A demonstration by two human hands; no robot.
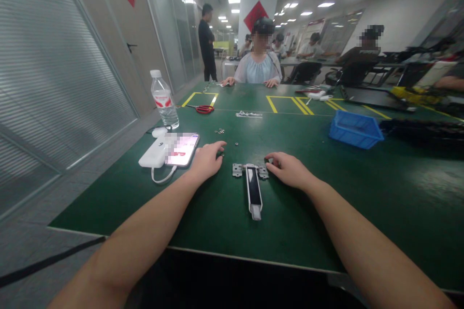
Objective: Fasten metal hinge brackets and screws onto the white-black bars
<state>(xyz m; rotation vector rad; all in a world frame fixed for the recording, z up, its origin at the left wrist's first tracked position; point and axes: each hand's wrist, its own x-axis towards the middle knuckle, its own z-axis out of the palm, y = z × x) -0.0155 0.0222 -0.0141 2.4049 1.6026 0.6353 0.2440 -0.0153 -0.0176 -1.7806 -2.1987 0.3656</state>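
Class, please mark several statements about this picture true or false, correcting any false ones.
1. The left hand is beside the phone. True.
2. The blue bin stands right of the scissors in the picture. True.
3. The left hand grips the scissors. False: they lie on the table, beyond that hand.
4. The right hand is beside a metal bracket. True.
5. The phone lies inside the blue bin. False: it lies to the bin's left.

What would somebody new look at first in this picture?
Probably the bright blue bin, towards the right of the green table. Next, perhaps the red-handled scissors lying farther back, left of the middle. Then the left hand beside the phone, the right hand next to a black strip with metal plates.
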